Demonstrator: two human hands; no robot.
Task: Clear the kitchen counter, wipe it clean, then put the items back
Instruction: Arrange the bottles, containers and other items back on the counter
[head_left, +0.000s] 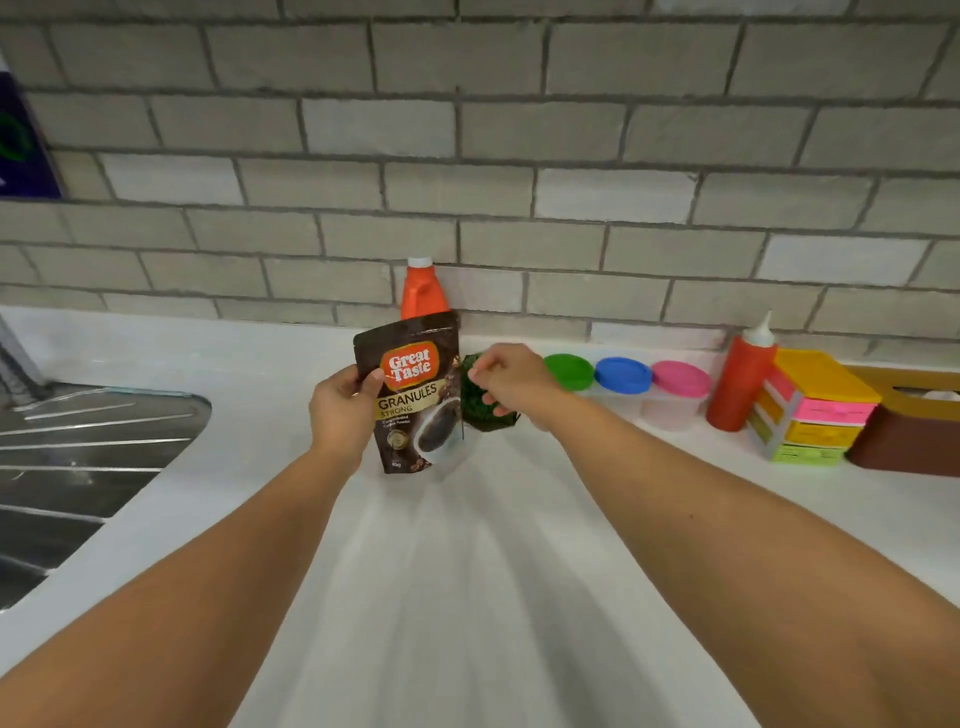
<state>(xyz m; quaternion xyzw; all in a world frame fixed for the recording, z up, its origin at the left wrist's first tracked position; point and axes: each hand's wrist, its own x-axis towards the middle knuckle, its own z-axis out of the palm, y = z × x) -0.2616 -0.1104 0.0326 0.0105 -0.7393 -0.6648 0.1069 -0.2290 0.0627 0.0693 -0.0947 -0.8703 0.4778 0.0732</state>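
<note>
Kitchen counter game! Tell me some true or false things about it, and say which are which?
The left hand holds the brown coffee pouch. True.
The orange plastic bottle with a white cap lies on its side. False: it stands upright by the brick wall.
The right hand is empty. False: it grips the small dark green leafy plant.
The round green lid, round blue lid and round pink lid sit in a row. True.
The red squeeze bottle stands right of the pink lid. True.

The white counter (467, 571) bears an orange bottle (423, 296) at twelve o'clock, and three tubs (623, 375), a red bottle (740, 384), drawers (815, 410) and a box (914, 441) toward three.
</note>
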